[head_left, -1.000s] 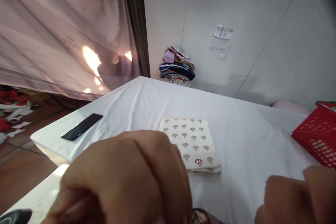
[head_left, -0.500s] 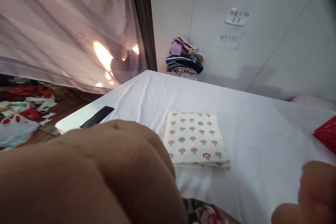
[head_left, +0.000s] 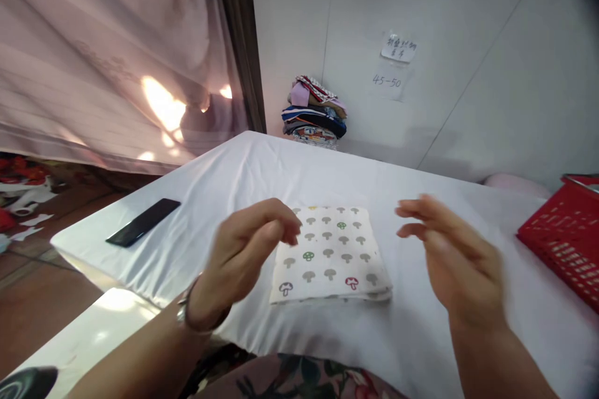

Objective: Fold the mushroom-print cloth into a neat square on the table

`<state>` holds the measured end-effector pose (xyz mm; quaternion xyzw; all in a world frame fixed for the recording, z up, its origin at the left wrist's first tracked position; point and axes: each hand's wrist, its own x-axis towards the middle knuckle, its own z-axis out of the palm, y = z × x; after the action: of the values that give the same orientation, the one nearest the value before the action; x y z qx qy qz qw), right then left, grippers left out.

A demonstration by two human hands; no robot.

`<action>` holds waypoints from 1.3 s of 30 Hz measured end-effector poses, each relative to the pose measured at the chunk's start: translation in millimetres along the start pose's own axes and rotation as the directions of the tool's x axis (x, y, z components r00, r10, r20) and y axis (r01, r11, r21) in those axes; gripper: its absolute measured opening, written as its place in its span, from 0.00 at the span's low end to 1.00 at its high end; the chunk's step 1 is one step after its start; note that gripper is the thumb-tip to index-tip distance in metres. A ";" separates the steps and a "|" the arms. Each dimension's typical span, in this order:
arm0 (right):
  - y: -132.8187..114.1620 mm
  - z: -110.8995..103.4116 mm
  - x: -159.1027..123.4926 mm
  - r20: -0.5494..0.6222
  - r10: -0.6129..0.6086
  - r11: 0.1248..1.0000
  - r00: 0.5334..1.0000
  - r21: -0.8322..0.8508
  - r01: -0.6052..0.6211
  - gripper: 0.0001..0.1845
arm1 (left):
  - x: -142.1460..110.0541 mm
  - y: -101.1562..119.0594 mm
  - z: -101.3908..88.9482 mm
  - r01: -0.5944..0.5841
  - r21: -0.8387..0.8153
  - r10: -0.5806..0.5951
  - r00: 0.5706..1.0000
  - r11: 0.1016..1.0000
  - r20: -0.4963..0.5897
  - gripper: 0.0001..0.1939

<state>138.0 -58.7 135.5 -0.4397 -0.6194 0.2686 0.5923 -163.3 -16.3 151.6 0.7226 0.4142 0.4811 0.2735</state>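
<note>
White cotton-looking cloth printed with grey mushrooms and a few green, red and yellow ones, folded into a flat pad (head_left: 327, 255), lies on the white-sheeted table (head_left: 290, 168) directly before the wearer, within easy reach of both hands; left hand (head_left: 241, 255) at the pad's left side, fingers loosely bent, nothing seen in its grasp, fingertips overlapping the pad's edge in view, contact cannot be told; right hand (head_left: 461, 262) to the right of the pad and apart from it, thumb and fingers parted, holding nothing; hands so set, one per flank, probably to let either side be squared or lifted evenly; flat, glossy black rectangular slab (head_left: 144, 222) well left of the pad, red perforated plastic basket (head_left: 561, 237) well right of it, both likely kept aside to leave working room; multicoloured stack of folded fabrics (head_left: 314, 115) beyond the pad, past the table's far edge, its support hidden; mushroom caps point away from the wearer, stems toward; layered edge faces the wearer, plainest at the near right corner; outline near square, seems slightly longer left to right, though the slant of view leaves the long axis uncertain
</note>
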 end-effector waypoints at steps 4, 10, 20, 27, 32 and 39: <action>90.8 5.8 14.4 -0.085 0.403 0.858 0.911 -0.311 -0.409 0.23 | -2.0 -79.7 33.5 0.406 0.287 -0.424 0.906 0.868 0.001 0.23; 148.9 12.0 -6.8 -0.035 0.627 0.616 0.778 -0.590 -0.523 0.36 | -16.5 -140.6 55.6 0.642 0.347 -0.687 0.727 0.683 0.007 0.35; 133.3 37.5 -21.3 0.015 0.618 0.664 0.786 -0.545 -0.511 0.45 | 54.3 -135.8 42.6 0.381 0.381 -0.437 0.897 0.843 0.070 0.33; 136.7 35.3 -25.3 -0.007 0.532 0.734 0.847 -0.495 -0.465 0.39 | 71.0 -170.2 37.4 0.316 0.680 -0.540 0.830 0.662 0.140 0.27; 158.4 16.6 2.2 -0.153 0.418 0.826 0.896 -0.346 -0.444 0.28 | 35.3 -147.1 54.8 0.056 0.657 -0.183 0.975 0.752 0.127 0.22; 186.1 12.4 47.4 -0.125 0.555 0.773 0.823 -0.288 -0.565 0.23 | -28.9 -84.2 108.3 -0.390 0.367 0.199 0.865 0.845 0.460 0.15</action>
<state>172.3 71.8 -1.7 -0.6963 -0.4852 0.3236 0.4183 -97.3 1.9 29.2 0.9052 0.3292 0.2494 0.1003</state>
